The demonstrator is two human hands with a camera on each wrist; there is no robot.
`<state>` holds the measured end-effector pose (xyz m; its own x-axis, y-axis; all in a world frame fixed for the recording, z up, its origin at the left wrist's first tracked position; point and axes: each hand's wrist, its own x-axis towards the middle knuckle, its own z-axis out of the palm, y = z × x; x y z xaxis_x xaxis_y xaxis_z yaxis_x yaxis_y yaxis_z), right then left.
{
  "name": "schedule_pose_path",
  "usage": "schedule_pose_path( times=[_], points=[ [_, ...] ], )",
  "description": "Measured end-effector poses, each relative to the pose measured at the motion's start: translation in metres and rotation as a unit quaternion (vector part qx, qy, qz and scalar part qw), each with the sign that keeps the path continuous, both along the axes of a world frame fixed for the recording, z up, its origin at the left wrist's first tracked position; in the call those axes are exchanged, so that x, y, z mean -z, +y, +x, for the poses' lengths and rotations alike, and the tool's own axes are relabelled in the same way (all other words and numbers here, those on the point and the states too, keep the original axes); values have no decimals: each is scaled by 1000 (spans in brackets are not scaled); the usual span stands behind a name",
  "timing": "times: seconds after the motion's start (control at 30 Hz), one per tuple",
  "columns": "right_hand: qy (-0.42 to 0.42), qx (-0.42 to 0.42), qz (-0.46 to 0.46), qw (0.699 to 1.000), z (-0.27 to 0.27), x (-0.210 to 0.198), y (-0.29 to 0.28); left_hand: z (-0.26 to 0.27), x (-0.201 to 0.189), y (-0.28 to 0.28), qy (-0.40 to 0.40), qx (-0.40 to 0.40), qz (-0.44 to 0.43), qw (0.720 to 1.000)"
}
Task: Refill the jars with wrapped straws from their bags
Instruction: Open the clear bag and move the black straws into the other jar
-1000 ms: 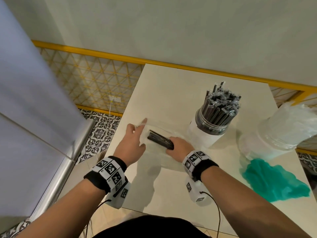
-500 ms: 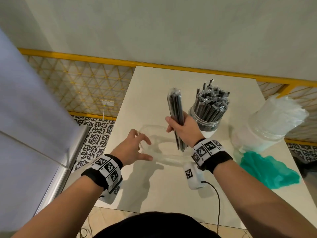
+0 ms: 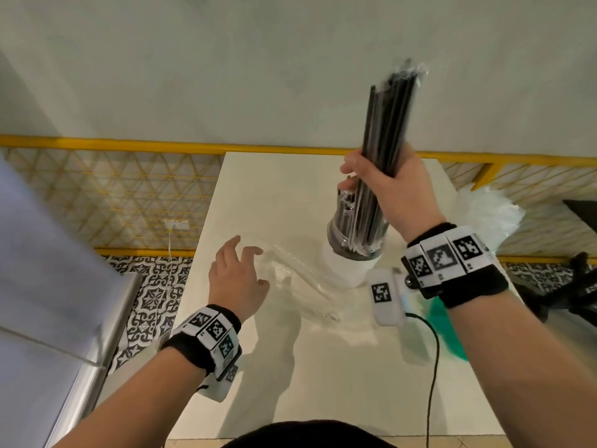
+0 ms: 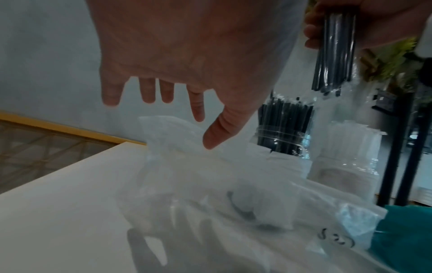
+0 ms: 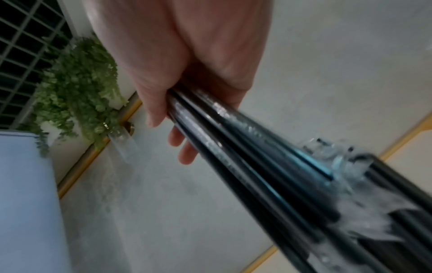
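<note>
Our left hand hangs with fingers spread, holding nothing, just over the clear bag on the table. Our right hand grips black wrapped straws upright above the jar.

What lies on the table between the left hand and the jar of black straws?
Only the clear plastic bag, crumpled and flat, lies between the left hand and the jar of black straws; the head view shows it.

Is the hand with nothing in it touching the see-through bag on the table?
Cannot tell. In the left wrist view the left hand hangs open above the clear bag, but its thumb tip overlaps the bag's raised end, so no gap or contact shows plainly.
</note>
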<state>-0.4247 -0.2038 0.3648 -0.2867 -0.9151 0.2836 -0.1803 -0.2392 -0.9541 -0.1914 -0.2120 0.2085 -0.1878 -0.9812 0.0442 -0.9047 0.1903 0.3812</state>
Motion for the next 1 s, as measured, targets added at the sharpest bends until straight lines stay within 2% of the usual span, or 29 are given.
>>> schedule_pose_path(
  times=[0.1, 0.2, 0.27, 0.43, 0.53, 0.73, 0.9, 1.0],
  points=[
    [-66, 37, -10, 997, -20, 1, 2, -25, -11, -1, 5, 88, -69, 994],
    [-74, 34, 1, 997, -30, 8, -1, -62, -28, -8, 14, 214, -87, 973],
    [-66, 17, 12, 998, -32, 12, -4, -86, -37, -17, 11, 252, -101, 962],
    [-59, -8, 45, 997, -39, 19, -9, -116, -37, -33, -36, 219, -57, 973],
    [-22, 14, 60, 998, -42, 24, -17, -124, -37, -36, -6, 198, -59, 978],
    [156, 119, 42, 980, -39, 33, -29, -128, -37, -40, 21, 170, -22, 985],
    [148, 157, 5, 976, -42, 36, -33, -126, -37, -39, 32, 167, -17, 985],
    [172, 179, -34, 968, -43, 40, -32, -126, -37, -40, 35, 163, -17, 986]
  ],
)
